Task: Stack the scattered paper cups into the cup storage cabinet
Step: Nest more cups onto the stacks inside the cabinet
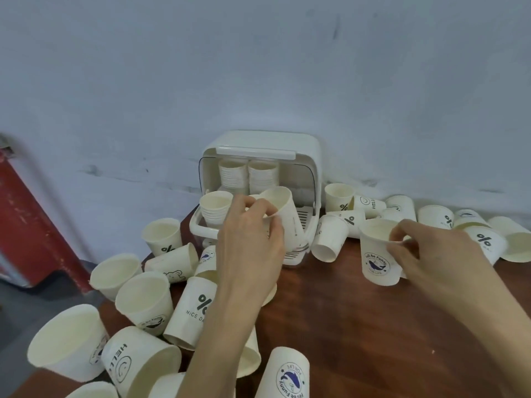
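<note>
Item: two paper cups in my grips, before the cup cabinet.

Left hand pinches a plain cup at its rim, mouth tilted up-left, axis leaning, over the cabinet's open front. Right hand pinches the rim of an upright whale-print cup standing on the bench, mouth up.

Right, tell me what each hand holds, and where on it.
The left hand grips a plain paper cup at its rim, tilted before the cabinet. The right hand pinches the whale-print cup at its rim, upright.
</note>
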Available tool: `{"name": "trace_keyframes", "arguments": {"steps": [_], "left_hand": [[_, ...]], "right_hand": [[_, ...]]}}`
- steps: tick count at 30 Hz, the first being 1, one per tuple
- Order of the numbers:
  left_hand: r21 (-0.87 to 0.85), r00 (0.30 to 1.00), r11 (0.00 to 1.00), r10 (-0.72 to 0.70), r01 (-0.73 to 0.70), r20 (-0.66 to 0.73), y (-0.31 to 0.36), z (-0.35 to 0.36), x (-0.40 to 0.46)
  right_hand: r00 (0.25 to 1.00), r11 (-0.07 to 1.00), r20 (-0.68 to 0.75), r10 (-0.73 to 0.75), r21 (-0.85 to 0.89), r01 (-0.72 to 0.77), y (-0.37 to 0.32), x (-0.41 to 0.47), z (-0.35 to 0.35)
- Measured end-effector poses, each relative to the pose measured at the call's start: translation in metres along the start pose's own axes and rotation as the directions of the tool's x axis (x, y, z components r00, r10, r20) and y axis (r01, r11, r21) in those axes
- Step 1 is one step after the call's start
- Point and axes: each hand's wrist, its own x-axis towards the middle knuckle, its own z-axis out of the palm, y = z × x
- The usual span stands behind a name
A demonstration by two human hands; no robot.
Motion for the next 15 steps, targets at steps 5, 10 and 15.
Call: {"name": "trace_keyframes", "arguments": {"steps": [5,10,15], "left_hand": [[0.037,0.998,0.998,-0.041,0.043,-0.045,-0.020,-0.015,0.017],[0.115,0.991,0.987,-0.106,0.115,-0.084,-0.038,-0.034,0.020],[0.140,0.981,0.982,-0.106,0.129,-0.165,-0.039,-0.049,0.046]], "right_hand": [[1.000,1.000,-0.013,0.006,0.009,-0.006,-0.004,0.000,0.006],[0.999,1.000,-0.033,0.018,0.026,-0.017,-0.014,0.000,0.013],[0.998,0.997,-0.057,0.019,0.080,-0.014,-0.027,-0.004,0.016]]}}
